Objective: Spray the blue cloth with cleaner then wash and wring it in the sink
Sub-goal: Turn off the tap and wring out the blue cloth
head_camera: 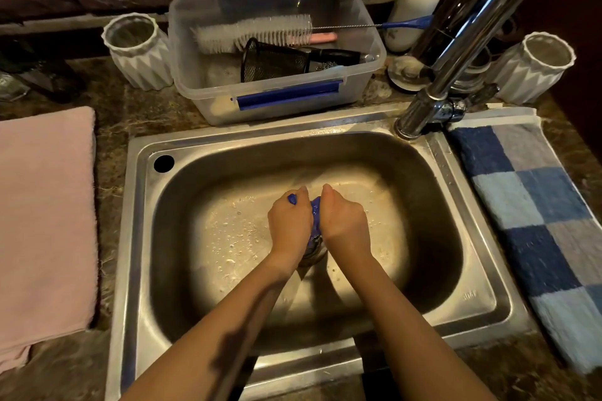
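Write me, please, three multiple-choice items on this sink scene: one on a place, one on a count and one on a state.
1. Where does the pink towel lie?
A. left of the sink
B. right of the sink
C. inside the sink

2. How many white vases stand on the counter?
A. one
B. two
C. three

3. How is the blue cloth held?
A. gripped by the left hand and the right hand
B. by the left hand alone
C. not held, spread flat

Answers:
1 A: the pink towel lies on the counter beyond the sink's left rim.
2 B: one stands left of the tub, the other right of the tap.
3 A: both hands grip the bunched blue cloth over the basin.
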`<state>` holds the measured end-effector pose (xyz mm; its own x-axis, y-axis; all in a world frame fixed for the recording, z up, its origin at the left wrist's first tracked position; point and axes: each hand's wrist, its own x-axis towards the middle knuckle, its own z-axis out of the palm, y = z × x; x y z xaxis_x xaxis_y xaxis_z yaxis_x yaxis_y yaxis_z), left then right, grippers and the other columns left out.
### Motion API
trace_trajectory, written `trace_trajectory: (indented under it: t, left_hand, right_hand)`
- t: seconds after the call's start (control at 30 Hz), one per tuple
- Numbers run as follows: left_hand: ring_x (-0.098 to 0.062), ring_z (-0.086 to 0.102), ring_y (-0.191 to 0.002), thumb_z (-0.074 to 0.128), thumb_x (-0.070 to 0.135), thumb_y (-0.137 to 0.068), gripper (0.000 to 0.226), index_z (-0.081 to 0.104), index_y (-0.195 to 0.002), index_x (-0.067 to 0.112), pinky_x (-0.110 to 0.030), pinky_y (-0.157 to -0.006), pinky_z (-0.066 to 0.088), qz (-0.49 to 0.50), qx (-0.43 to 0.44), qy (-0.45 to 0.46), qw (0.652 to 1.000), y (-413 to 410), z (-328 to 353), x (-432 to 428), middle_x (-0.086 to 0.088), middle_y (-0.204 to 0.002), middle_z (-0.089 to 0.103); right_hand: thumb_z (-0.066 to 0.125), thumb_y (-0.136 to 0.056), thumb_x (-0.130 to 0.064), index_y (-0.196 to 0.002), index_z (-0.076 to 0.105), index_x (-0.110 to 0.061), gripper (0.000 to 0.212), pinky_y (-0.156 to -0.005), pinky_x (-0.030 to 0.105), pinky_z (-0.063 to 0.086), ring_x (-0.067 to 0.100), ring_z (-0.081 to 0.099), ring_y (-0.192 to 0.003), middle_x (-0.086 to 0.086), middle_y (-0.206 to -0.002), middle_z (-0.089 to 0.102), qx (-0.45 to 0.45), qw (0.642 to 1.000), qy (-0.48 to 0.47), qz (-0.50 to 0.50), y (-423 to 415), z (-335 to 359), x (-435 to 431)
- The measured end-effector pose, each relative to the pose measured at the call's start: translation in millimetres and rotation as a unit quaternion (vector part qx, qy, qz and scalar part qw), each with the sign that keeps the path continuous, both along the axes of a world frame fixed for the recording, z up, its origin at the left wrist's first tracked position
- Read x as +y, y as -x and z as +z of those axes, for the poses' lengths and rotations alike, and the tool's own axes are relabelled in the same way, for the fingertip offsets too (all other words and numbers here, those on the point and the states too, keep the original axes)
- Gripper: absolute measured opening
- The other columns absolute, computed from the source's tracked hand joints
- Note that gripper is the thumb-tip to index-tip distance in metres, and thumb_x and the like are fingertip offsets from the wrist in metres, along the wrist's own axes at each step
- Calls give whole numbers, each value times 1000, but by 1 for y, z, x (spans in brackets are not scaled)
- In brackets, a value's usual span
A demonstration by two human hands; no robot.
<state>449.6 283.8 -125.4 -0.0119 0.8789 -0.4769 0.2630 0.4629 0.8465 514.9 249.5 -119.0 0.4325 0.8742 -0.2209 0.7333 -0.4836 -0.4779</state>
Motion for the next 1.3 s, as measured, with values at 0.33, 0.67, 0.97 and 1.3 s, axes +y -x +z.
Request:
trace_trajectory:
  t: [0.33, 0.67, 0.97, 1.3]
  left_hand:
    - [-9, 40, -51, 43, 24, -97, 42, 39, -55, 21, -15, -52, 31, -133, 69, -192, 970, 10, -13, -4, 3, -53, 42]
    - [-25, 48, -63, 53, 17, -85, 28, 47, -58, 13, -37, -63, 41, -13, -42, 96, 994, 21, -14, 24, -7, -57, 48]
    - [-17, 42, -35, 43, 25, -95, 36, 48, -63, 9, -19, -37, 28, 51, -117, 193, 973, 6, -10, 7, -5, -45, 46]
    - [-16, 49, -60, 39, 29, -98, 38, 50, -64, 15, -26, -61, 37, -15, 40, -26, 999, 8, -27, -3, -2, -61, 50]
  right_hand:
    - [26, -98, -29, -58, 44, -12, 48, -71, 33, 38, 25, 53, -75, 6, -65, 52, 241, 952, 31, -186, -3, -11, 8]
    - [32, -90, -49, -137, 38, -31, 50, -99, 24, 37, 9, 38, -130, -8, -147, 38, 99, 980, -139, 104, 1, 5, -23]
    - [12, -94, -42, -109, 59, -12, 57, -76, 36, 47, 28, 62, -92, 10, -104, 64, -45, 994, -44, 90, 4, -16, 2]
    - [21, -100, -27, -73, 54, -7, 47, -72, 34, 45, 28, 60, -77, 18, -85, 66, 111, 991, 25, -67, 6, -33, 10]
